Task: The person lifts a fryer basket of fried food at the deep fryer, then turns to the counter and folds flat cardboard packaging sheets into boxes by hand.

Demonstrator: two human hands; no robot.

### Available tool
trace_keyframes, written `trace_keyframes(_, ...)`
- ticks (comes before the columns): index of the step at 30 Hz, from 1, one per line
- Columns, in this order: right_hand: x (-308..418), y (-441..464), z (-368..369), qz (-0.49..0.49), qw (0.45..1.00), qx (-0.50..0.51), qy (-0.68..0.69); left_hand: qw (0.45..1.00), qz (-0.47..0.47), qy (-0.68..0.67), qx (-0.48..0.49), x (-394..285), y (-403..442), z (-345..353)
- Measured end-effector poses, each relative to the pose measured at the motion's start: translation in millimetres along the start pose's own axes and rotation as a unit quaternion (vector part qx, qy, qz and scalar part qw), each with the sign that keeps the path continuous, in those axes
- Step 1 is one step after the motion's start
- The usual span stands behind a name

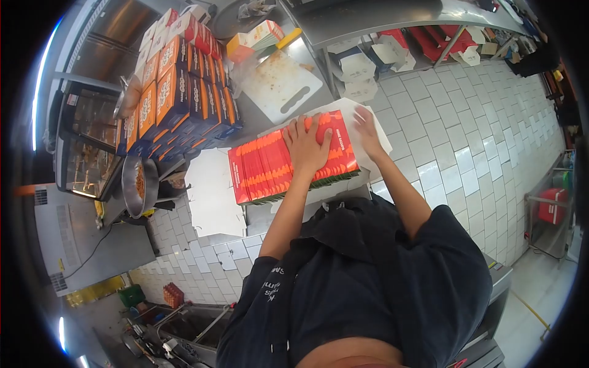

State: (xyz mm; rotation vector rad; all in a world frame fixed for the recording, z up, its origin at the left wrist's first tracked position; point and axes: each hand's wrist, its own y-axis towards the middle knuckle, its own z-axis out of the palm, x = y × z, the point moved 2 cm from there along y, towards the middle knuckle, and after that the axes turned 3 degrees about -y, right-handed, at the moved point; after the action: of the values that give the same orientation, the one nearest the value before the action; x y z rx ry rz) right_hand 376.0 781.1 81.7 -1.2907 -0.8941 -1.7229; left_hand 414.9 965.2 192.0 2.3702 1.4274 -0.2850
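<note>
A long row of red and orange flat cartons (pixel 257 168), packed side by side, lies in front of me. My left hand (pixel 307 146) rests flat on top of it with the fingers spread. Beyond the row's right end, my right hand (pixel 368 132) is over a white cardboard flap (pixel 381 136), its fingers stretched out and slightly blurred. Whether those fingers touch the flap, I cannot tell. Another white cardboard flap (pixel 215 193) sticks out past the row's left end. The cardboard under the cartons is mostly hidden.
Stacked orange and blue boxes (pixel 172 92) stand at the back left, beside a metal pan (pixel 140 184) of food. Behind the cartons lies a stained white cutting board (pixel 279 83). Open white boxes (pixel 356 67) fill a shelf under the steel counter (pixel 368 21). Tiled floor (pixel 454 135) spreads right.
</note>
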Motion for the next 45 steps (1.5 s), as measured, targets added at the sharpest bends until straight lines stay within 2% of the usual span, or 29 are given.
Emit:
trace_keyframes(2, 17.6, -48.2, -24.2, 0.114, 0.99, 0.081, -0.027, 1.0, -0.003, 0.0, -0.003, 0.6, 2.0, -0.6)
trace_keyframes(4, 38.4, -95.5, -7.8, 0.141, 0.973, 0.173, 0.055, 1.0, -0.009, -0.007, 0.003, -1.7, -0.8, 4.3)
trace_keyframes(6, 26.2, -123.2, -2.8, 0.091, 0.964, 0.197, -0.155, 1.0, -0.013, 0.011, -0.011, 0.6, 0.8, 7.5)
trace_keyframes(7, 18.7, -125.7, 0.4, 0.093, 0.951, 0.221, -0.194, 1.0, -0.013, 0.003, -0.004, 1.3, 0.5, 7.6)
trace_keyframes(8, 14.8, -122.2, -4.9, 0.094, 0.952, 0.217, -0.193, 1.0, -0.009, 0.003, -0.002, -1.3, -2.0, 7.7)
trace_keyframes(10, 14.8, -94.5, -6.0, 0.172, 0.964, 0.196, 0.049, 1.0, -0.002, 0.006, -0.011, -1.1, 0.0, 5.3)
trace_keyframes(12, 9.3, -48.9, -6.9, 0.087, 0.99, 0.091, -0.07, 1.0, 0.006, 0.01, -0.011, -0.3, 1.9, 3.9)
trace_keyframes(14, 25.1, -11.8, 8.1, 0.072, 0.992, 0.071, -0.078, 1.0, 0.008, 0.009, -0.007, -1.7, -2.7, 4.8)
trace_keyframes(15, 19.1, 3.6, 16.0, 0.07, 0.992, 0.07, -0.08, 1.0, 0.009, 0.013, -0.007, -2.1, -2.2, 4.3)
trace_keyframes(17, -0.9, 22.5, 36.1, 0.087, 0.978, 0.189, -0.024, 1.0, 0.008, 0.018, -0.01, -2.5, 1.9, 4.1)
trace_keyframes(20, 8.1, 20.8, 36.2, 0.069, 0.968, 0.24, -0.038, 1.0, -0.017, 0.021, -0.013, 7.5, -11.1, 4.9)
trace_keyframes(22, 1.0, 14.9, 22.2, 0.074, 0.981, 0.173, -0.045, 0.996, 0.018, -0.083, -0.02, 17.7, 0.6, 3.7)
trace_keyframes(23, 7.7, 1.5, 12.9, 0.081, 0.986, 0.141, -0.045, 0.951, 0.029, -0.291, -0.095, 32.6, 3.4, 0.8)
trace_keyframes(25, 34.6, -27.2, 0.1, 0.099, 0.985, 0.135, -0.04, 0.917, -0.033, -0.35, -0.187, 58.8, -14.3, -56.8)
trace_keyframes(27, 46.2, -58.6, 0.0, 0.158, 0.964, 0.209, -0.032, 0.945, -0.071, -0.172, -0.268, 124.3, -45.3, -99.7)
trace_keyframes(29, 59.7, -77.6, 18.1, 0.151, 0.963, 0.212, -0.075, 0.933, -0.278, -0.104, -0.202, 201.3, -84.1, -103.1)
trace_keyframes(30, 62.1, -89.2, 26.5, 0.143, 0.959, 0.215, -0.116, 0.913, -0.376, -0.1, -0.126, 223.0, -100.9, -100.9)
trace_keyframes(31, 59.3, -89.7, 32.2, 0.175, 0.953, 0.213, -0.125, 0.9, -0.351, -0.25, -0.067, 238.7, -111.9, -86.3)
trace_keyframes(32, 55.7, -88.2, 34.6, 0.182, 0.952, 0.21, -0.13, 0.862, -0.317, -0.395, -0.008, 251.1, -122.1, -69.9)
trace_keyframes(34, 47.2, -89.2, 40.0, 0.268, 0.919, 0.243, -0.156, 0.869, -0.3, -0.392, -0.02, 239.3, -129.5, -68.3)
trace_keyframes(36, 52.8, -94.9, 49.4, 0.26, 0.927, 0.22, -0.156, 0.875, -0.281, -0.392, -0.036, 231.9, -131.4, -79.9)
trace_keyframes(38, 76.0, -86.7, 59.8, 0.152, 0.95, 0.21, -0.176, 0.882, -0.256, -0.396, -0.008, 230.6, -125.4, -90.3)
trace_keyframes(39, 76.4, -74.3, 52.6, 0.252, 0.93, 0.151, -0.22, 0.879, -0.256, -0.403, -0.01, 240.2, -120.8, -88.4)
trace_keyframes(40, 71.4, -60.3, 48.9, 0.25, 0.929, 0.15, -0.226, 0.887, -0.292, -0.358, -0.004, 256.3, -114.7, -86.2)
trace_keyframes(42, 50.7, -32.5, 40.6, 0.176, 0.984, -0.006, 0.013, 0.892, -0.325, -0.313, 0.002, 267.6, -98.1, -90.1)
trace_keyframes(43, 47.8, -20.7, 46.6, 0.174, 0.985, -0.006, 0.009, 0.852, -0.308, -0.422, 0.038, 262.1, -88.3, -94.8)
trace_keyframes(44, 43.4, -10.9, 56.1, 0.178, 0.982, 0.052, 0.027, 0.798, -0.287, -0.524, 0.074, 256.1, -80.8, -96.7)
trace_keyframes(45, 38.5, -6.9, 66.1, 0.183, 0.976, 0.111, 0.044, 0.783, -0.226, -0.575, 0.078, 258.7, -74.9, -76.8)
